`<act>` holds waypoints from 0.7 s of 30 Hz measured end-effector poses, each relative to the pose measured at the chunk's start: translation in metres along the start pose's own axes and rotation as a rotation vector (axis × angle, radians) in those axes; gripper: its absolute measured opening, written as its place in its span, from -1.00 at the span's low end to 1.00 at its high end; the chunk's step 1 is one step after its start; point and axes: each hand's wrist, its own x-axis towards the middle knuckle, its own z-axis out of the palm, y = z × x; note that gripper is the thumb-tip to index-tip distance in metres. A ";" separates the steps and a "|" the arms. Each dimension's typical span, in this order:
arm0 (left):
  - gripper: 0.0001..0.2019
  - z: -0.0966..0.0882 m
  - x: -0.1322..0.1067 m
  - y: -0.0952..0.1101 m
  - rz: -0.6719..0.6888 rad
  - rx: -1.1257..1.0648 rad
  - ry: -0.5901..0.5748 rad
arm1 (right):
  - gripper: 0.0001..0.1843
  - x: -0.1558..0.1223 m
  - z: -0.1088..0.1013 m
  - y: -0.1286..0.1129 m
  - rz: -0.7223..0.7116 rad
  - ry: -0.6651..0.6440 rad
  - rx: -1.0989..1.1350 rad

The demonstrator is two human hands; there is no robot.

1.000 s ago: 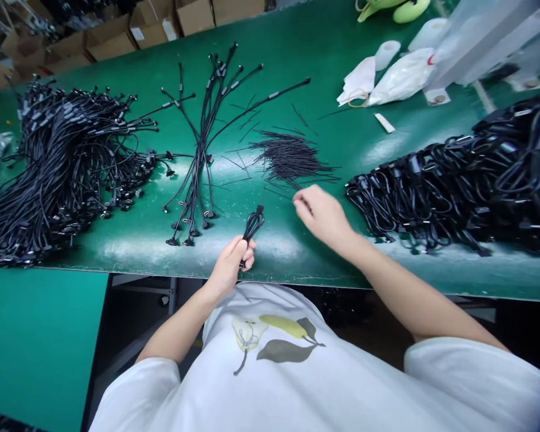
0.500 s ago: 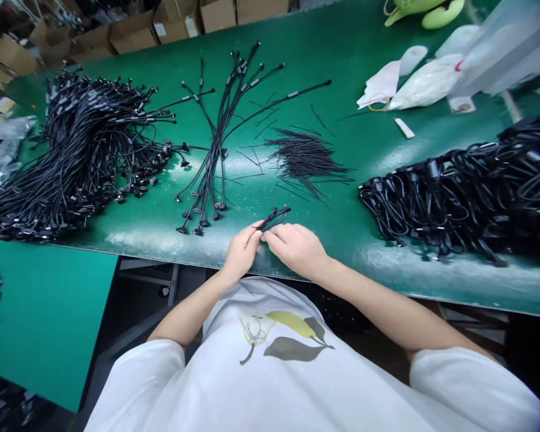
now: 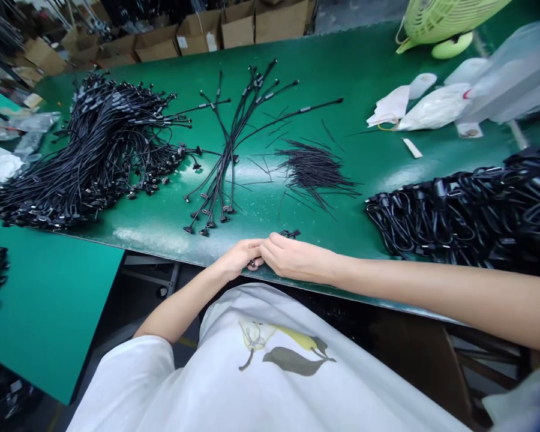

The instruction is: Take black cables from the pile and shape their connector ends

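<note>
Black cable bundle (image 3: 290, 234) | axis lower-left to upper-right, plug tip (image 3: 292, 233) outward | hands (image 3: 264, 254) pressed together, pinching it

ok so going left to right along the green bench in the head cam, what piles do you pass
big heap of black connector cables → loose fan of the same cables → small pile of thin black wires → heap of coiled black cables
</note>
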 end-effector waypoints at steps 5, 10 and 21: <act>-0.89 0.013 -0.003 0.001 0.131 0.018 0.139 | -0.60 0.009 0.002 0.006 0.100 -0.055 -0.018; -0.77 0.016 0.012 0.008 0.257 -0.265 0.211 | -0.74 0.019 0.016 0.012 0.490 -0.004 0.102; -0.79 0.001 0.003 0.015 0.523 0.435 0.114 | -0.67 -0.009 0.044 0.008 0.990 0.443 0.726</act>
